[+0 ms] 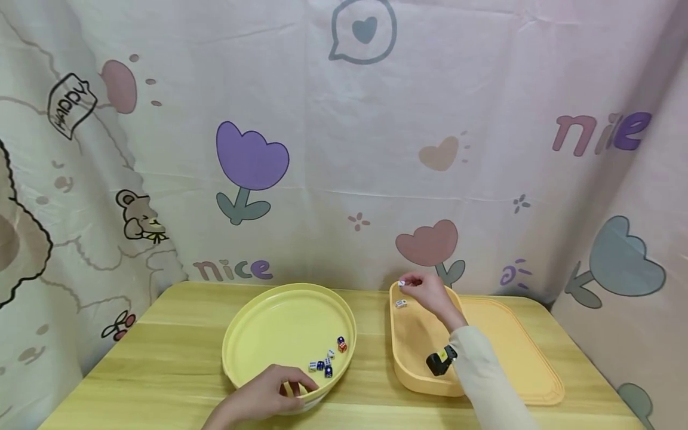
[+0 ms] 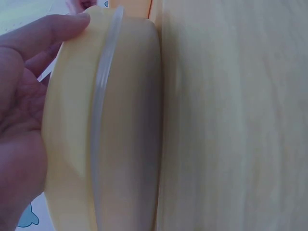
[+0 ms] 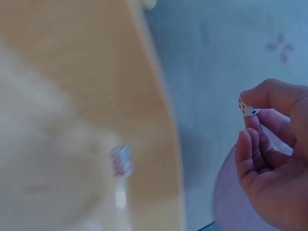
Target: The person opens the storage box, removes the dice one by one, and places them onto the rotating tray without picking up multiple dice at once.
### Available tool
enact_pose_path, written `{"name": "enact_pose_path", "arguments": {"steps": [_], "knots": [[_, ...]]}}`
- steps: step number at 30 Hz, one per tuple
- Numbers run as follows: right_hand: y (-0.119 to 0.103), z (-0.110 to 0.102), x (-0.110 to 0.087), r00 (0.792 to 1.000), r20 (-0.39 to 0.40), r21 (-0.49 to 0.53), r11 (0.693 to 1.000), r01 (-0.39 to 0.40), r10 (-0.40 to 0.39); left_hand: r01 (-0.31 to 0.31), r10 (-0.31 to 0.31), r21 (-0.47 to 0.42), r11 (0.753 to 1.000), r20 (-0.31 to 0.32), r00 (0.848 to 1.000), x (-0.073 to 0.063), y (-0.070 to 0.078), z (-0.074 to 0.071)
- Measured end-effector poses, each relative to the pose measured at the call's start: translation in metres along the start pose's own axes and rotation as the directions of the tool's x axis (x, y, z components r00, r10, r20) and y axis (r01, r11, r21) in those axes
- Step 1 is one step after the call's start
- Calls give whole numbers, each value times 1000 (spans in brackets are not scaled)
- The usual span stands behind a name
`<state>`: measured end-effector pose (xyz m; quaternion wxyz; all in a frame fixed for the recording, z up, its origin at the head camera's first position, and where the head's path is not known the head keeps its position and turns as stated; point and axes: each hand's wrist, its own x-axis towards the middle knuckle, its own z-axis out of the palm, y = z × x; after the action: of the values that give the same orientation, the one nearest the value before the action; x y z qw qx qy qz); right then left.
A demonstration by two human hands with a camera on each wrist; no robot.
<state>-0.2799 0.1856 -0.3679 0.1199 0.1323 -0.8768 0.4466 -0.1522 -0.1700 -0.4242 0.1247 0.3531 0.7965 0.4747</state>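
My right hand (image 1: 430, 296) pinches a white die (image 1: 401, 283) between thumb and fingertips, above the far end of an orange oblong tub (image 1: 416, 385). Red and black dots show on that die in the right wrist view. Below it, white dice (image 1: 401, 304) lie inside the tub. My left hand (image 1: 263, 391) holds the near rim of a round yellow tray (image 1: 279, 325); in the left wrist view, its fingertip (image 2: 83, 20) touches the tray's side. Near that hand, several white and blue dice (image 1: 321, 365) and a red die (image 1: 342, 347) sit in the tray.
An orange lid-like tray (image 1: 513, 352) lies flat right of the tub. Everything stands on a wood-grain table (image 1: 183, 340). A printed curtain (image 1: 322, 149) hangs behind the table and along both sides. A black wrist device (image 1: 441, 361) hangs over the tub.
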Motion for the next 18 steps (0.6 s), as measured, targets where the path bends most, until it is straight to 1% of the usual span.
{"name": "enact_pose_path", "arguments": {"steps": [2,5,8,11,18], "knots": [[-11,-1,-3,1000,-3,10,1000,9,-9,3,-3,-5,1000,2,1000,0,1,0],[-27,0,-8,999,-6,53,998,36,-35,-1,1,-9,1000,-3,1000,-1,2,0],[-37,3,-14,998,-8,98,993,66,-66,-7,7,-12,1000,-9,1000,-2,3,0],[-42,9,-20,997,-24,110,991,78,-76,-17,17,-10,1000,-10,1000,-2,3,1],[-50,24,-47,999,-34,176,984,32,-26,-15,15,-16,1000,-2,1000,-1,2,1]]}}
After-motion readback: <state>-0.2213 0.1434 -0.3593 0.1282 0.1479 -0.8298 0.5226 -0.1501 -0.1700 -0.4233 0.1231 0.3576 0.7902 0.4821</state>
